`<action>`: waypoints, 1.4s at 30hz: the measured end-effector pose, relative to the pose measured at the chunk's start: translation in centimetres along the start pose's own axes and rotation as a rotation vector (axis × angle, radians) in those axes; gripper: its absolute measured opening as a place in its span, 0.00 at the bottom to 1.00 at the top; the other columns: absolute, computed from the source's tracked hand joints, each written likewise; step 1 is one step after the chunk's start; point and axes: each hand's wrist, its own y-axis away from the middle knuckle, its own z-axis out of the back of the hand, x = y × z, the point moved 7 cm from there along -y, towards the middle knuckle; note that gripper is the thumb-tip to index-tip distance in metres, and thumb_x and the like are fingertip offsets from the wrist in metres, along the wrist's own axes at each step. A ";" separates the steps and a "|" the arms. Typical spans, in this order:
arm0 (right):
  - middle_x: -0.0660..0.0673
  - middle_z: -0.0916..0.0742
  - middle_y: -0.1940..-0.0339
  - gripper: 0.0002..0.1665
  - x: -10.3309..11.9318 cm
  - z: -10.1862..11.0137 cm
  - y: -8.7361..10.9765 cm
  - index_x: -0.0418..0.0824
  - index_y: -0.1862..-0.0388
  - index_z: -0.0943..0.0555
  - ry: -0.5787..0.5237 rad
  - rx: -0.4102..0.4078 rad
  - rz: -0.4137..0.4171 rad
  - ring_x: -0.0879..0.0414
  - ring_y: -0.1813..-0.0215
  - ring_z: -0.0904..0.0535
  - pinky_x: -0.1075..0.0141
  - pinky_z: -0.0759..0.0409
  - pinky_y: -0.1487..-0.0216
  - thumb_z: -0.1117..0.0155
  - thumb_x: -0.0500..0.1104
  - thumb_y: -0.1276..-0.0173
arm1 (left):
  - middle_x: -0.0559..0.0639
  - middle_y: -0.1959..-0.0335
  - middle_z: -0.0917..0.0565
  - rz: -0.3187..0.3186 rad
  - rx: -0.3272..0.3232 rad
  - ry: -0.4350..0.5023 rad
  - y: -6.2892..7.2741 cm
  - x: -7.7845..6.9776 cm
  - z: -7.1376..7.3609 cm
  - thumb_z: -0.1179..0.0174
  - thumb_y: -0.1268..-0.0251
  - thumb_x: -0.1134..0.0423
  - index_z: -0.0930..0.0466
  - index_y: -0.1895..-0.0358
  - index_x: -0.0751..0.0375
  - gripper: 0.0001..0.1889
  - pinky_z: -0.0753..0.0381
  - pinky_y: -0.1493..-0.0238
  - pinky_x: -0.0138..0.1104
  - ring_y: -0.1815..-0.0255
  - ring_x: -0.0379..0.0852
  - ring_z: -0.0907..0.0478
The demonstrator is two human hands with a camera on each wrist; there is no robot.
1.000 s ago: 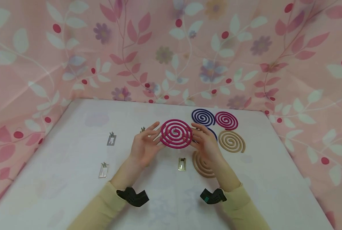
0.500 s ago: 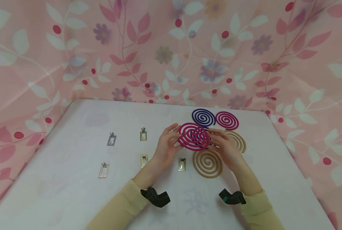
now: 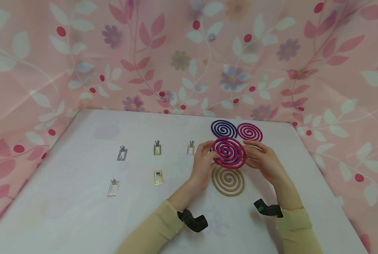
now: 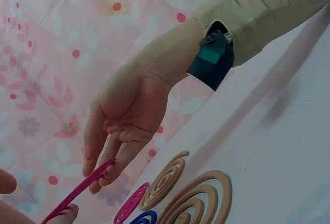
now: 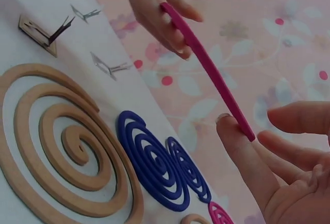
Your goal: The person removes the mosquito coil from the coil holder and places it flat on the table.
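Note:
A magenta mosquito coil [image 3: 227, 151] is held flat above the table, edge-on in the right wrist view. My left hand [image 3: 201, 171] pinches its left edge. At the opposite edge my right hand [image 3: 268, 162] grips it between thumb and fingers; the right wrist view shows the coil's tip [image 5: 247, 131] there. Directly below, a dark blue coil [image 5: 152, 159] lies on the table, mostly covered in the head view. Nearer me rests a tan coil [image 3: 228, 180]. Another tan coil [image 4: 164, 183] is largely hidden behind my right hand in the head view.
Behind the hands lie a second dark blue coil [image 3: 224, 128] and another magenta coil [image 3: 250, 132]. Several small metal coil stands, such as a gold one [image 3: 158, 177] and a silver one [image 3: 113, 188], spread across the left of the white table [image 3: 65, 211]. Floral cloth [image 3: 182, 81] hangs behind.
Both hands have carried the magenta coil rightward, from the middle of the table to above the covered blue coil. My left forearm now hides a gold stand seen earlier.

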 end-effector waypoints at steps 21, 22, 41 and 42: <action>0.54 0.12 0.51 0.31 -1.8 3.0 -0.1 0.30 0.30 0.33 0.177 0.046 -0.034 0.61 0.50 0.13 0.63 0.14 0.52 0.36 0.38 0.29 | 0.62 0.27 0.32 0.027 -0.002 -0.251 0.3 3.3 0.2 0.48 0.41 0.80 0.32 0.35 0.63 0.28 0.22 0.63 0.28 0.57 0.44 0.23; 0.54 0.12 0.50 0.31 -1.9 3.3 -0.1 0.30 0.31 0.32 0.184 0.047 -0.035 0.61 0.50 0.14 0.63 0.14 0.52 0.36 0.38 0.29 | 0.61 0.27 0.32 0.035 0.010 -0.265 0.4 3.5 0.1 0.48 0.41 0.80 0.32 0.35 0.63 0.28 0.21 0.60 0.29 0.55 0.44 0.23; 0.51 0.09 0.56 0.14 -3.0 8.8 0.6 0.31 0.47 0.16 0.165 0.062 -0.034 0.60 0.57 0.12 0.63 0.14 0.53 0.39 0.33 0.29 | 0.63 0.36 0.25 0.036 0.067 -0.263 -0.2 5.8 -2.5 0.46 0.45 0.77 0.30 0.37 0.67 0.27 0.17 0.53 0.34 0.47 0.51 0.19; 0.50 0.09 0.57 0.13 -3.0 9.1 0.7 0.30 0.48 0.16 0.148 0.067 -0.032 0.59 0.57 0.12 0.63 0.14 0.53 0.39 0.32 0.29 | 0.63 0.37 0.24 0.032 0.053 -0.254 -0.3 6.0 -2.7 0.45 0.46 0.77 0.29 0.38 0.67 0.27 0.17 0.54 0.34 0.47 0.50 0.19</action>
